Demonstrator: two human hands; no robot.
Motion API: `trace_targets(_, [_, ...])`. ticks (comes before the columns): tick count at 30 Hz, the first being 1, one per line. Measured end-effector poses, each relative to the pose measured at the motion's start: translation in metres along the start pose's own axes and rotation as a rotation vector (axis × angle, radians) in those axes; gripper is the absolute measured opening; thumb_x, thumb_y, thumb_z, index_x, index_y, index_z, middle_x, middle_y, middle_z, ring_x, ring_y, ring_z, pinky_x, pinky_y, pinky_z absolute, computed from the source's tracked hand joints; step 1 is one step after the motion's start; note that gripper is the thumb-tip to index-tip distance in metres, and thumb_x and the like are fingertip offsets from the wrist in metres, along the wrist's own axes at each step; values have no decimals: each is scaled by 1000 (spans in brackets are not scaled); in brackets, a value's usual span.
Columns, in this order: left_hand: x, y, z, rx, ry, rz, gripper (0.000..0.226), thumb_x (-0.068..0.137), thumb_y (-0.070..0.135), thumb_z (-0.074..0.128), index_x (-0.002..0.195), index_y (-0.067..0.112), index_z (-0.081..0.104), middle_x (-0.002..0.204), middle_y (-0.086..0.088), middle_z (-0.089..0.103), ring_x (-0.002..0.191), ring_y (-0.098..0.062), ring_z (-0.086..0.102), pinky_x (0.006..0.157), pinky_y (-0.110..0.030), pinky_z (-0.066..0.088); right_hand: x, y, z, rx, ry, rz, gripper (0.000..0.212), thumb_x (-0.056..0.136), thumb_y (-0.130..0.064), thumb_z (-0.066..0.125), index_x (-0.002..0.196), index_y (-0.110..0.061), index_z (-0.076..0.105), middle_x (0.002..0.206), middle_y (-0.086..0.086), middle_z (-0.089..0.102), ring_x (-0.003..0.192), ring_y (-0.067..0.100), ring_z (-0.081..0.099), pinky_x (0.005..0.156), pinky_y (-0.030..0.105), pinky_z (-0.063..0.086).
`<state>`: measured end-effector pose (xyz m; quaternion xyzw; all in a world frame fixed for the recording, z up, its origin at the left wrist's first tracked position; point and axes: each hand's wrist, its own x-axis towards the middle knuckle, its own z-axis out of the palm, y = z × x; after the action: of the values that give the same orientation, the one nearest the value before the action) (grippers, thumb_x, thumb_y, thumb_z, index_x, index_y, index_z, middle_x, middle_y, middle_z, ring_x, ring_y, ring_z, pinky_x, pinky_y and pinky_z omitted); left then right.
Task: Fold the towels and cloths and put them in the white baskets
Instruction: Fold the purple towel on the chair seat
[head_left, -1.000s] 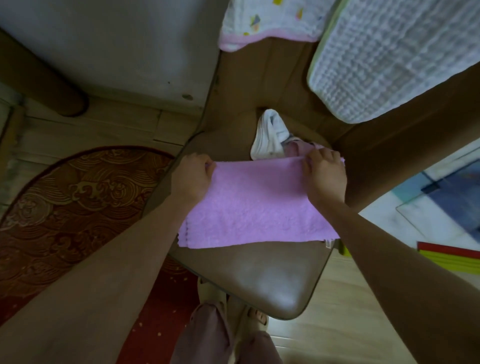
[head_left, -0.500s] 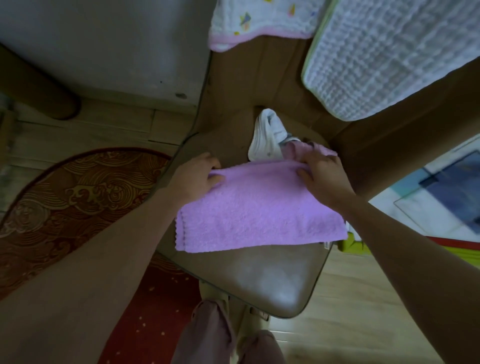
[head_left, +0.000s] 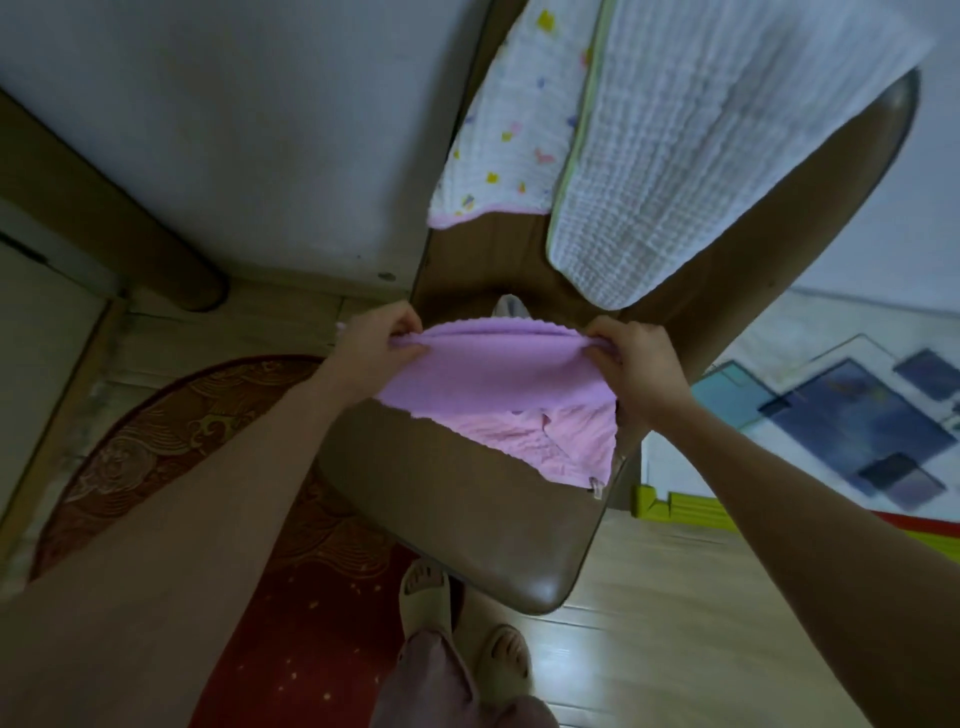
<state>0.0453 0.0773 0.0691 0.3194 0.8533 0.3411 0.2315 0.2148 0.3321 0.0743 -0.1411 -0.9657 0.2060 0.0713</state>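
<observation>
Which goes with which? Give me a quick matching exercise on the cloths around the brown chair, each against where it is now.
Things:
1. purple terry towel
2. pale pink cloth
3. white dotted cloth with pink edge
4. white waffle-weave cloth with green edge

Places:
A. draped on chair back, right-hand side
B. lying on the brown chair seat
C. gripped by left hand and right hand
D. draped on chair back, left-hand side

Pairs: 1-C, 2-B, 3-D, 4-A
</observation>
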Motion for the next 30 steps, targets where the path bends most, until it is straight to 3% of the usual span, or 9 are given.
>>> trace_targets(3, [-19, 10, -2, 45, 19, -6, 11, 89, 16, 67, 91, 13, 56, 83, 6, 55, 77, -5, 50, 64, -15, 35, -13, -10, -11, -63, 64, -69, 13, 85, -8, 63, 96, -9, 70, 84, 10, 71, 73, 32, 63, 74, 35, 41])
trace_targets(6, [-45, 5, 14, 70, 11, -36, 17, 88, 18, 69, 100, 9, 62, 96, -1, 60, 91, -13, 55, 74, -20, 40, -42, -13, 0, -129, 1, -112, 13, 81, -14, 62, 89, -13, 72, 79, 9, 71, 69, 33, 63, 71, 38, 44])
trace_targets(9, [-75, -12, 46, 88, -17, -115, 20, 90, 21, 67, 105, 8, 63, 97, -1, 59, 93, -14, 55, 80, -23, 39, -81, -13, 31, -155, -142, -55, 23, 79, -25, 52, 85, -17, 73, 77, 10, 70, 74, 34, 65, 72, 40, 45])
trace_targets(12, [-106, -41, 88, 60, -139, -219, 21, 91, 23, 65, 99, 4, 64, 96, -7, 61, 94, -20, 57, 81, -29, 43, -125, -8, 69, -249, -388, -14, 25, 91, -25, 47, 95, -20, 71, 94, 8, 69, 93, 30, 63, 81, 36, 39])
trace_targets(15, [-138, -71, 117, 53, -212, -334, 26, 93, 23, 62, 107, 1, 62, 112, -13, 60, 107, -24, 54, 83, -23, 36, -156, -8, 96, -215, -531, 78, 22, 97, -22, 46, 103, -17, 67, 103, 7, 65, 100, 28, 59, 85, 33, 39])
trace_targets(21, [-149, -102, 119, -7, 56, -448, 32, 97, 17, 56, 121, -3, 59, 121, -19, 60, 107, -25, 54, 87, -24, 38, -137, -34, 128, 16, -394, 118, 16, 95, -14, 52, 95, -9, 67, 94, 12, 63, 92, 31, 59, 73, 38, 49])
trace_targets(26, [-127, -132, 113, -161, 199, -550, 31, 93, 26, 61, 110, 0, 59, 104, -16, 59, 92, -25, 55, 81, -31, 46, -60, -84, 176, 95, -332, 19, 24, 95, -12, 52, 114, -4, 63, 114, 17, 59, 107, 36, 51, 82, 43, 47])
trace_targets(28, [-120, -138, 115, -244, 201, -587, 40, 91, 26, 65, 120, 1, 54, 113, -8, 56, 102, -20, 52, 86, -27, 41, -32, -102, 195, 112, -315, -28, 28, 95, -10, 50, 121, -3, 59, 120, 17, 55, 111, 34, 49, 81, 38, 43])
trace_targets(30, [-115, -145, 117, -284, 207, -603, 48, 88, 27, 68, 125, 0, 52, 112, -7, 55, 104, -20, 52, 80, -21, 36, -10, -118, 211, 116, -303, -57, 32, 95, -11, 49, 126, -4, 55, 125, 16, 52, 114, 31, 48, 78, 34, 40])
